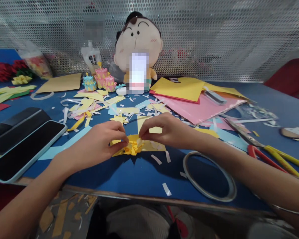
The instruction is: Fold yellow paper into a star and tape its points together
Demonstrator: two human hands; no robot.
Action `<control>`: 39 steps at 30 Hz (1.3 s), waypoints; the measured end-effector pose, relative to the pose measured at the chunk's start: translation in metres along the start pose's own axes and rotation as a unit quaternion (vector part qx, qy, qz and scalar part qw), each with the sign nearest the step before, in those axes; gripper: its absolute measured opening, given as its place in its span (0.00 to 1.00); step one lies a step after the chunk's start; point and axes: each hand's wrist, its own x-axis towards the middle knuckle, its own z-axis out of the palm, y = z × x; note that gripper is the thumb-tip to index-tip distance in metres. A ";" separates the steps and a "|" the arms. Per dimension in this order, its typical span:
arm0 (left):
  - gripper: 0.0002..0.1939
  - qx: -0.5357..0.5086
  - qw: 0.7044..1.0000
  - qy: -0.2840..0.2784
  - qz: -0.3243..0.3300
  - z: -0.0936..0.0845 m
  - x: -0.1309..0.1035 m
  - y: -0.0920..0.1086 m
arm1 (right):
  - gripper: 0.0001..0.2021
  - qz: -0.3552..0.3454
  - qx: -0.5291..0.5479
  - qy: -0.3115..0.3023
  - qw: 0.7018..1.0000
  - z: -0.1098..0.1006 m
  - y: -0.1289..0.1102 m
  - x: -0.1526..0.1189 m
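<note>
Near the middle of the blue table, both hands pinch a small folded yellow paper piece [133, 148] with pointed edges. My left hand [107, 141] has its thumb and index finger closed on the piece's left side. On its right side, my right hand [164, 131] holds it between thumb and fingertips. Pale yellow paper [153, 146] lies under and beside it. A small light yellow star-like paper piece [119, 119] rests just behind my left hand.
A roll of tape [186, 169] lies at the front right, beside scissors [257, 144]. At left is a phone [27, 149]. Paper scraps, yellow sheets [180, 89] and small paper cakes [105, 79] lie further back, before a plush doll [139, 36].
</note>
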 end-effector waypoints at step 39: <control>0.11 0.006 0.998 0.064 0.006 -0.007 0.001 0.008 | 0.09 -0.144 -0.301 0.051 0.941 0.017 -0.019 -0.004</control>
